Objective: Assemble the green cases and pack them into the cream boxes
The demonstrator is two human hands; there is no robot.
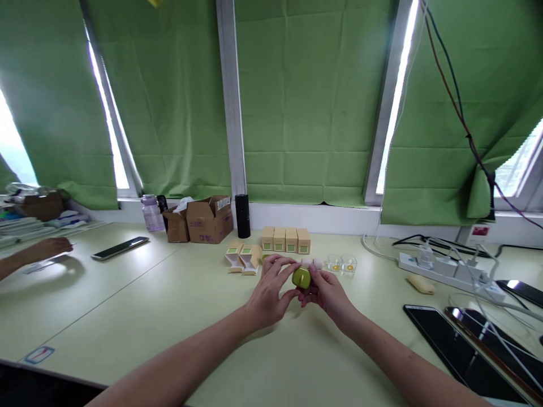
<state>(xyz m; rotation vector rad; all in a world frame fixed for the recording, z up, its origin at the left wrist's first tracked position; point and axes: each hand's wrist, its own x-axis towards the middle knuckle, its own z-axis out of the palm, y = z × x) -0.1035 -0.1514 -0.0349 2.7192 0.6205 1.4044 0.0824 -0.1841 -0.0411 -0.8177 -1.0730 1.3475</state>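
Note:
Between my two hands, above the table, is a small olive-green rounded-square piece point(301, 277) with a pale upright mark on its face. My left hand point(274, 288) pinches it from the left with thumb and fingers. From the right, my right hand point(324, 289) grips its edge, some fingers curled beneath. Just behind my hands lie two small pale pink round things point(311, 262), partly hidden. Two clear cups point(341, 263) with yellow spots stand to their right. Left of my hands are two open small cartons point(243, 259), and another green thing point(264, 257) is mostly covered.
Several closed small cartons point(285, 240) form a row behind. Cardboard boxes point(210, 219), a black bottle point(242, 216) and a purple bottle point(153, 213) stand farther back. Right are a power strip point(452, 273), cables and tablets point(456, 345). Another person's hand point(51, 249) is far left.

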